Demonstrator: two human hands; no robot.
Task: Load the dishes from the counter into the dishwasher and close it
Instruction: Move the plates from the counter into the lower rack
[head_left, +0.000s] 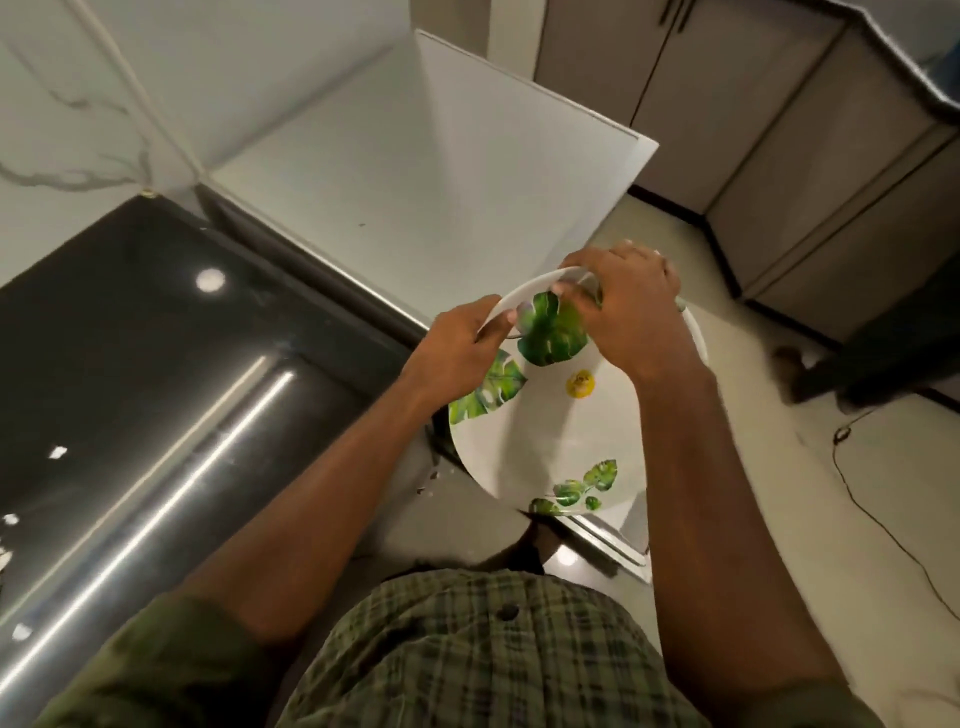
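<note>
A white plate (561, 431) printed with green leaves and a yellow spot is held in front of my body, above the floor. My left hand (462, 348) pinches its upper left rim, thumb on the face. My right hand (628, 306) curls over the top rim from behind. A second white rim (698, 338) shows behind the plate on the right; whether it is another plate I cannot tell. The white appliance (415, 171) beyond the plate has its top and side in view; its door is hidden.
A glossy black counter (130, 364) with a steel edge runs along the left. Grey cabinets (779, 130) line the far right wall. A thin black cable (852, 483) lies on the pale floor at right. A marbled wall rises behind the counter.
</note>
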